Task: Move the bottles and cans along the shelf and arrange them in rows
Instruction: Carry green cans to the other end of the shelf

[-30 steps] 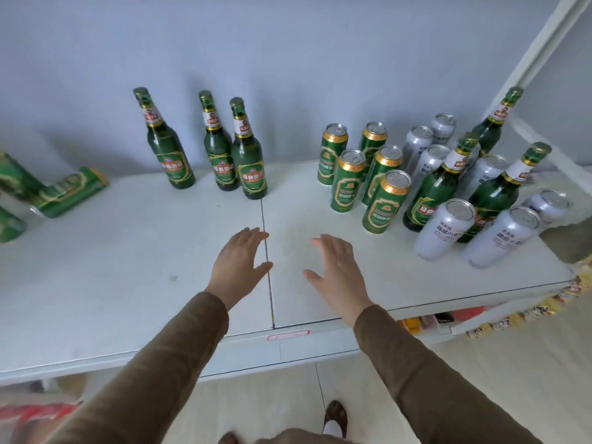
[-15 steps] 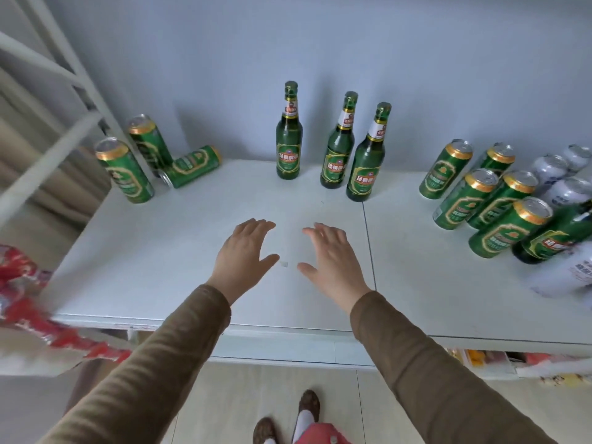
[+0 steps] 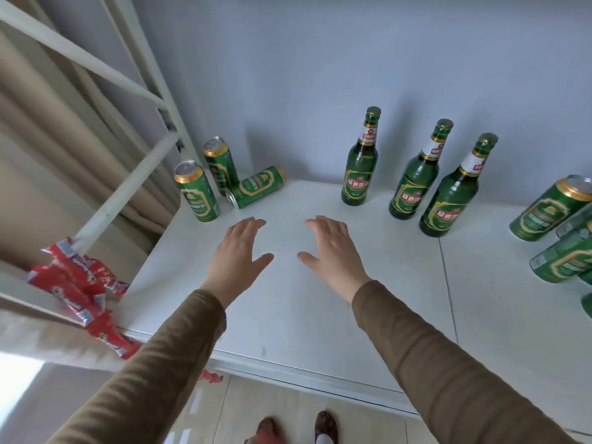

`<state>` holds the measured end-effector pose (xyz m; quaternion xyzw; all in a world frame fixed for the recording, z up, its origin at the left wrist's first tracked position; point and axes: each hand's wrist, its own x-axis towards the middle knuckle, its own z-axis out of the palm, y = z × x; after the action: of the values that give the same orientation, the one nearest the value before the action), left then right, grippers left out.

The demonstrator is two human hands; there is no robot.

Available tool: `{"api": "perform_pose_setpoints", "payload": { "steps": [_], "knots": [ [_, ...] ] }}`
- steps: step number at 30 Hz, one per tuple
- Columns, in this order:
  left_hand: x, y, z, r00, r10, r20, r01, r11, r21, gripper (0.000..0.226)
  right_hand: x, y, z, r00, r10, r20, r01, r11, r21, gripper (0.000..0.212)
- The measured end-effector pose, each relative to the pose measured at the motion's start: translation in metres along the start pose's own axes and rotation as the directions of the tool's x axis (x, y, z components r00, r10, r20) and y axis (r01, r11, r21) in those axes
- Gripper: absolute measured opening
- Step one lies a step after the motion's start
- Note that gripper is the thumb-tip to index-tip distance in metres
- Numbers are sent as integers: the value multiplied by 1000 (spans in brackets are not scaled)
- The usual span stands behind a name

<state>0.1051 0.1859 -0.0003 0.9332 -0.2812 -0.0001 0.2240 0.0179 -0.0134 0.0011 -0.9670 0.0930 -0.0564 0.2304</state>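
White shelf point(image 3: 320, 315), grey wall behind. Fallen can point(image 3: 256, 186): far-left corner, on its side, long axis running left-near to right-far, beside two upright cans. Left hand point(image 3: 237, 254) nearer; right hand point(image 3: 333, 251) too; both flat, fingers spread, empty.

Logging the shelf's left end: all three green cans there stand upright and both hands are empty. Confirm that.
Not quite. The head view shows two cans upright and a third can on its side. The left hand and right hand are empty.
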Motion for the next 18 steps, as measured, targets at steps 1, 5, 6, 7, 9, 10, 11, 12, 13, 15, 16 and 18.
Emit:
{"api": "perform_pose_setpoints", "payload": {
  "steps": [1, 5, 6, 7, 9, 10, 11, 12, 13, 15, 16, 18],
  "knots": [
    [4, -11, -5, 1000, -14, -15, 14, 1000, -14, 67, 11, -6, 3, 1000, -1, 2, 1, 1000, 8, 65],
    [21, -53, -18, 995, -31, -96, 27, 999, -41, 74, 62, -28, 16, 999, 38, -7, -38, 998, 47, 62],
    [27, -65, -21, 993, -27, -114, 22, 999, -46, 78, 75, -33, 20, 998, 60, -14, -59, 997, 58, 61],
    [33, -75, -24, 991, -23, -135, 17, 999, -47, 82, 88, -38, 24, 996, 84, -19, -83, 994, 70, 61],
    [45, -95, -31, 979, -16, -202, 9, 999, -37, 91, 114, -45, 32, 991, 130, -27, -127, 987, 98, 61],
    [51, -103, -33, 971, -22, -238, 12, 999, -44, 96, 126, -46, 36, 987, 157, -29, -153, 982, 114, 61],
    [56, -112, -35, 963, -40, -265, 24, 998, -62, 99, 138, -48, 40, 982, 188, -30, -182, 974, 135, 61],
    [61, -119, -36, 956, -61, -286, 37, 996, -87, 101, 149, -49, 43, 974, 226, -29, -218, 962, 164, 62],
    [66, -126, -36, 951, -81, -298, 49, 992, -116, 102, 160, -49, 45, 963, 267, -29, -257, 947, 195, 62],
    [77, -137, -33, 941, -119, -317, 64, 982, -178, 106, 181, -48, 47, 938, 347, -24, -331, 912, 244, 61],
    [83, -141, -31, 937, -136, -322, 70, 976, -208, 107, 192, -46, 50, 925, 380, -13, -364, 894, 261, 62],
    [94, -149, -28, 934, -176, -311, 92, 959, -267, 111, 211, -40, 56, 902, 431, 16, -416, 861, 293, 65]
  ]
}}
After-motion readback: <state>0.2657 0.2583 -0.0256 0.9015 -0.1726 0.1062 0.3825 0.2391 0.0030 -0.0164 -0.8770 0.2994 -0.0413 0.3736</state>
